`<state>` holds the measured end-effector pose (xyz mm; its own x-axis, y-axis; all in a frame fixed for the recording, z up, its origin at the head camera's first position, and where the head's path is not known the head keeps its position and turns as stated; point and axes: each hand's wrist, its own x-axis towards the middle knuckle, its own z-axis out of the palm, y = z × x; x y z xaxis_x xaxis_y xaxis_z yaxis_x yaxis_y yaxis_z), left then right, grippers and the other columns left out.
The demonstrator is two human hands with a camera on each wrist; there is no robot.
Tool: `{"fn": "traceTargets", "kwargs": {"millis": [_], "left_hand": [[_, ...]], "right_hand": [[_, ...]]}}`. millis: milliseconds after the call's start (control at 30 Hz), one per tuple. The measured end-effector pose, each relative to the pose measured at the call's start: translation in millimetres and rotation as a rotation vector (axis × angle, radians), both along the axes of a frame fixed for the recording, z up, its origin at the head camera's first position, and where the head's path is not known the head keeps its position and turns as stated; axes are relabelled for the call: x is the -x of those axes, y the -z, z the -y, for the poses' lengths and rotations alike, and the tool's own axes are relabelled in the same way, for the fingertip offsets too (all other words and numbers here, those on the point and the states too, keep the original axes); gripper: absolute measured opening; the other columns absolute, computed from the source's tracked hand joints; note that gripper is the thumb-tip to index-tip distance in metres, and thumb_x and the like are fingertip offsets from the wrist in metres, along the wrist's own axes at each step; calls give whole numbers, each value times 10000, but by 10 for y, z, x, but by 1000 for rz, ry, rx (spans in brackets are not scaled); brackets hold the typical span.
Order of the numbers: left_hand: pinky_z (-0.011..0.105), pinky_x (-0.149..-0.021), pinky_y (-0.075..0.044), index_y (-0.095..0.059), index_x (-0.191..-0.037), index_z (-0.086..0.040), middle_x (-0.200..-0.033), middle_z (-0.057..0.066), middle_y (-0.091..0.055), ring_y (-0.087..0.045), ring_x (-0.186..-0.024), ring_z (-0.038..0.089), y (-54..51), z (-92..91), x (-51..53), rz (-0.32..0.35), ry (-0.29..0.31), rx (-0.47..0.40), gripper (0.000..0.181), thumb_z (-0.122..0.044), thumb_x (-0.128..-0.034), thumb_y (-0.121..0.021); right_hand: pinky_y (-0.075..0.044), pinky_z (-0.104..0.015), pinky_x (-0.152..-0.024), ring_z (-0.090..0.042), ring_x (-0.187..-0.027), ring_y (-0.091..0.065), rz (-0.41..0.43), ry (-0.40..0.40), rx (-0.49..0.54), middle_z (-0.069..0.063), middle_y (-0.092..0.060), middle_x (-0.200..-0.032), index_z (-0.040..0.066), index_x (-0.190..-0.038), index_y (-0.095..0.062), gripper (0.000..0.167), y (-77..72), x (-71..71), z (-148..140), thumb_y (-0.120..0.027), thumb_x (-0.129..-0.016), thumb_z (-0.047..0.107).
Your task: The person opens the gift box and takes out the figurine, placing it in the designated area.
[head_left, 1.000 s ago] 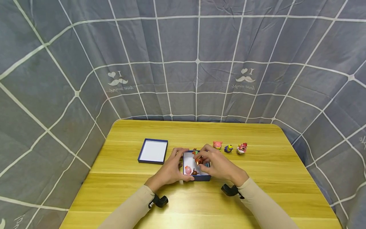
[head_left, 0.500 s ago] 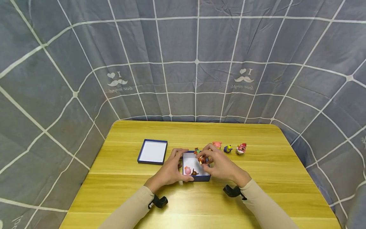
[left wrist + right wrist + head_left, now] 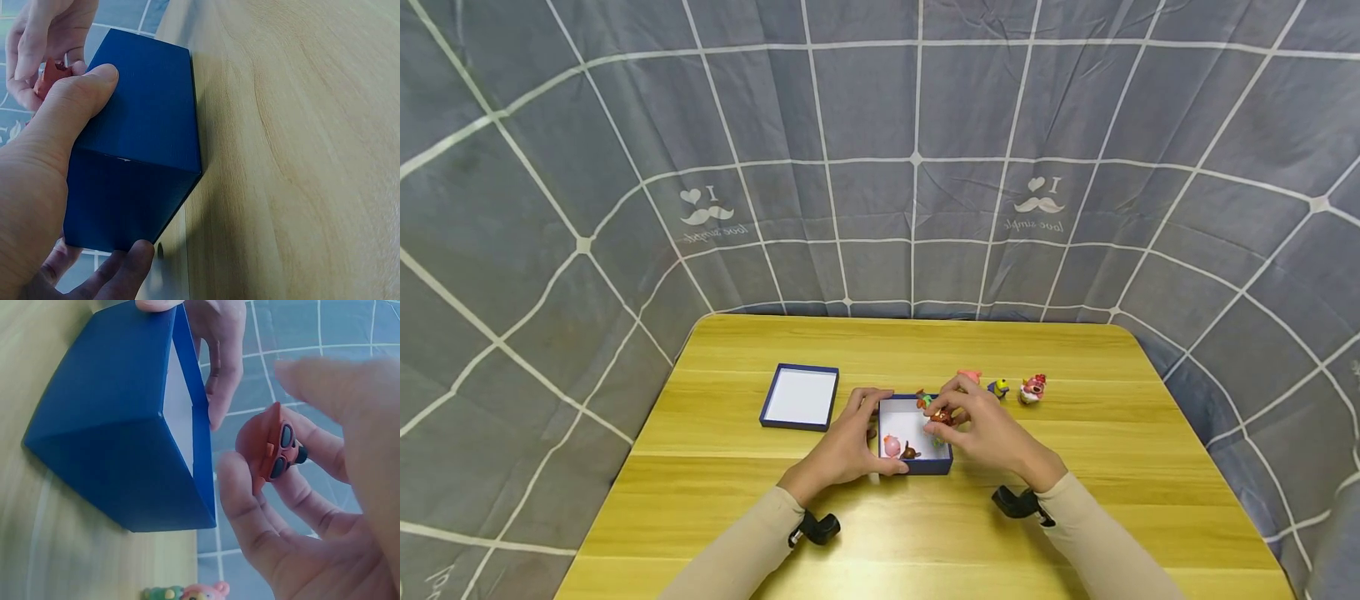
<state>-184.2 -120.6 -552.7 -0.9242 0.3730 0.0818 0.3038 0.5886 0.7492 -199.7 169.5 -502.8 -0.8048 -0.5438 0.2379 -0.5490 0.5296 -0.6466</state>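
Observation:
My left hand (image 3: 848,446) grips the left side of an open blue box (image 3: 925,468), its thumb on the near wall (image 3: 140,106). Above the right part of the box, my right hand (image 3: 996,433) holds a reddish-brown toy figurine (image 3: 267,447) with dark glasses between thumb and fingers. Inside the white-lined box, a pink figurine (image 3: 892,446) and a small brown figurine (image 3: 910,452) sit near the front left. A green-and-orange figurine (image 3: 923,400) shows at the far rim, partly hidden by my right fingers; whether they touch it I cannot tell.
A blue-rimmed lid (image 3: 786,367) with a white inside lies at the left on the wooden table (image 3: 895,542). Behind my right hand stand a partly covered pink figurine (image 3: 969,375), a blue-and-yellow one (image 3: 997,388) and a red-and-white one (image 3: 1032,389).
My right hand has shifted slightly right with the reddish-brown figurine, covering more of the pink one behind. The green-and-orange figurine has also moved right. My left hand stays on the box.

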Motion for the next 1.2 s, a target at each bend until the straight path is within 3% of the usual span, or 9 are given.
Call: {"fn": "traceTargets", "kwargs": {"millis": [133, 233, 433, 567, 833, 1000, 1200], "left_hand": [[555, -1259, -560, -453, -1779, -160, -1731, 116, -461, -622, -1477, 327, -11, -2, -1, 5, -2, 0, 1240, -506, -783, -1104], [559, -1266, -557, -454, -1779, -164, -1736, 119, -459, -621, -1479, 334, -23, -2, -10, 11, -4, 4, 1238, -505, -782, -1105], [567, -1275, -552, -450, -1779, -158, -1743, 125, -455, -615, -1499, 350, -21, 1, -20, 10, -2, 8, 1238, -495, -784, -1106], [573, -1294, -540, -447, -1782, -168, -1746, 123, -451, -600, -1526, 355, -6, 9, -28, 11, -2, 9, 1240, -498, -784, -1107], [572, -1297, -533, -449, -1781, -188, -1735, 126, -457, -589, -1537, 347, -12, 30, -60, 16, 1, 3, 1238, -483, -778, -1112], [574, -1296, -533, -450, -1779, -182, -1726, 129, -464, -593, -1536, 349, -25, 32, -72, 14, 4, -1, 1236, -468, -777, -1115], [592, -1300, -527, -449, -1779, -184, -1730, 132, -462, -590, -1553, 373, -31, 38, -89, 21, 2, -3, 1237, -466, -776, -1116]], "right_hand": [[-657, -329, -814, -73, -962, -659, -92, 20, 4, 1, -704, -1225, 219, -1106, -877, 33, 23, 23, -37, -845, -1099, 221], [-636, -307, -772, -51, -921, -642, -107, 30, 9, -16, -707, -1221, 212, -1087, -877, 47, 33, 29, -73, -840, -1100, 188], [-679, -295, -859, -106, -1018, -718, -76, 48, 30, -6, -692, -1218, 227, -1087, -847, 114, 40, 15, -137, -875, -1062, 119], [-703, -327, -883, -172, -1072, -783, -100, 53, 46, -18, -700, -1204, 193, -1112, -805, 169, 56, 10, -174, -899, -1033, 77], [-721, -346, -889, -249, -1082, -802, -123, 101, 52, -143, -731, -1255, 80, -1311, -771, 346, 48, -15, -274, -922, -1001, 46], [-716, -335, -903, -221, -1055, -797, -98, 158, 44, -184, -726, -1276, 55, -1380, -782, 425, 26, -33, -358, -947, -989, 89], [-718, -337, -880, -181, -1005, -772, -104, 180, 36, -189, -726, -1252, -1, -1357, -804, 420, 25, -39, -443, -954, -973, 81]]}}
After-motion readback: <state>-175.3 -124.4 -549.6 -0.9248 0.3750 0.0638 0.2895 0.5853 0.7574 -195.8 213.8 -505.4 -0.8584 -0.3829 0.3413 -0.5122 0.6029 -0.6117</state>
